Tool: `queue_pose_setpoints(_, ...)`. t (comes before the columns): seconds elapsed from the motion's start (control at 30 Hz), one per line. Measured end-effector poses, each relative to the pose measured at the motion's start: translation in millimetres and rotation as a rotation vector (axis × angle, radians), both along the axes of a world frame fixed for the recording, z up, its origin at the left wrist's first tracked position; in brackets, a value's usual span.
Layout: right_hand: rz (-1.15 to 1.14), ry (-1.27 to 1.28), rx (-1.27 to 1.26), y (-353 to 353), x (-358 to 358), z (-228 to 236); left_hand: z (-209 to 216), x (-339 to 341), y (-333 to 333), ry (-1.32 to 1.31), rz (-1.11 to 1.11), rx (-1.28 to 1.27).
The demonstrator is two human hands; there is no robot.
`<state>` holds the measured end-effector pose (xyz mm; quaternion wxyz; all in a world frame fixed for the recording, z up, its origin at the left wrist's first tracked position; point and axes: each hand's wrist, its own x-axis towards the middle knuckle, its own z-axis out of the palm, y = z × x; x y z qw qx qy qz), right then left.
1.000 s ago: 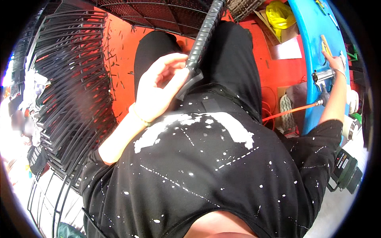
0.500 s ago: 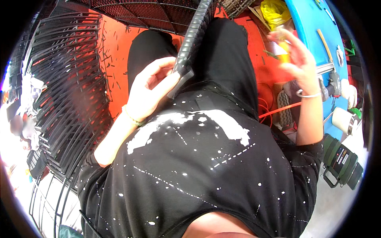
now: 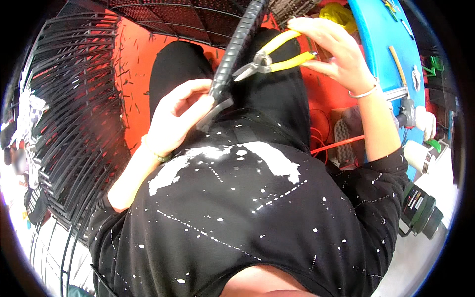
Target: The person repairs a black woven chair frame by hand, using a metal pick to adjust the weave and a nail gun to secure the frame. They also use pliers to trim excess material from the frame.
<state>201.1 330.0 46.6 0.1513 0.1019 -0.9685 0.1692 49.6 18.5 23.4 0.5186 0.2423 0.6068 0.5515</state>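
Between thumb and fingers, my left hand [image 3: 175, 118] grips the near end of a black bar [image 3: 236, 49] wound with flat plastic strip. A loose tail of strip [image 3: 216, 115] sticks out below the thumb. The bar runs up and away along a black woven mesh piece [image 3: 173, 22]. My right hand [image 3: 341, 52] is closed round a pair of snips [image 3: 267, 60] with yellow handles. The snips' jaws are parted, their tips pointing left, just right of the wound bar and a little above my left hand.
Many black wire frames [image 3: 74, 94] are stacked at my left. Small black offcuts litter the red floor [image 3: 132, 64]. On the right are a blue table [image 3: 368, 29] with a hammer [image 3: 398, 64], a yellow bag [image 3: 341, 16], an orange hose [image 3: 341, 143] and a dark green jug [image 3: 418, 208].
My right hand has moved left from beside the blue table, bringing the snips near the wound bar with their jaws apart. My left hand keeps its grip on the bar.
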Motion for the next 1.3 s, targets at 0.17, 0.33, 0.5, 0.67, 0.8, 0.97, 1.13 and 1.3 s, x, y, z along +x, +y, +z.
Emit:
queue_pose_setpoints(0.17, 0.122, 0.028, -0.01, 10, -9, 0, 1, 0, 3, 0.048, -0.029, 0.0)
queue_pose_setpoints(0.33, 0.153, 0.047, 0.011, 22, -16, -4, 0, 0, 3, 0.051, -0.031, -0.035)
queue_pose_setpoints(0.5, 0.244, 0.082, -0.047, 18, -27, 5, -1, 3, 4, 0.048, 0.035, 0.034)
queue_pose_setpoints(0.67, 0.257, 0.096, 0.053, 14, -34, 11, -1, 3, 3, 0.061, 0.013, 0.035)
queue_pose_setpoints(0.8, 0.266, 0.119, 0.197, 10, -38, 28, -1, 3, 3, 0.079, 0.02, 0.028)
queue_pose_setpoints(0.97, 0.289, 0.231, 0.252, 10, -41, 28, 0, 4, 4, 0.067, 0.044, 0.052)
queue_pose_setpoints(1.13, 0.261, 0.217, 0.37, 5, -40, 36, -2, 5, 3, 0.077, 0.051, 0.056)
queue_pose_setpoints(1.3, 0.279, 0.167, 0.342, 5, -39, 35, -3, 2, -1, 0.096, 0.003, 0.027)
